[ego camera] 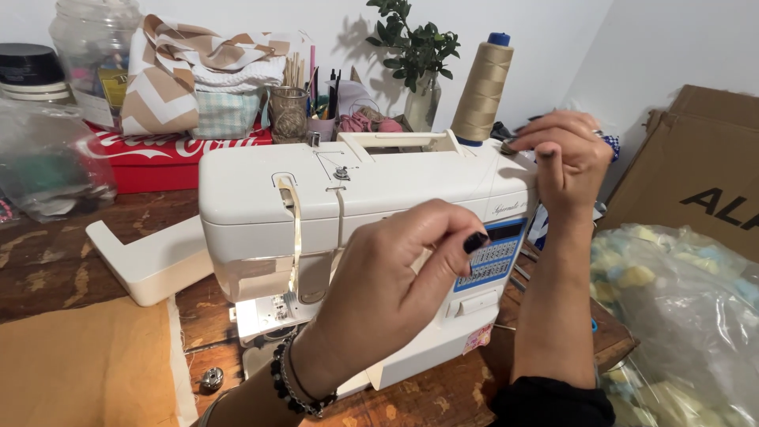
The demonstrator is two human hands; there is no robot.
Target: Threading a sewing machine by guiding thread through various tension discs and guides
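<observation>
Standing behind a cream sewing machine (356, 205), which is sitting mid-tabletop (47, 269), the person is working with both hands raised. The right hand (565, 162) is hovering at the machine's upper right corner, just beside the tall cone of beige thread (484, 87); its fingers (528, 142) are pinched together, apparently on a thread too fine to make out. The left hand (395, 292) is held in front of the machine body, thumb and forefinger pressed together as if tensioning the same strand; I cannot tell whether anything is between them. The cone is standing upright behind the machine, presumably so thread feeds off its top. A small metal bobbin case (211, 379) is lying on the tabletop near the needle area, beside tan fabric (87, 364).
</observation>
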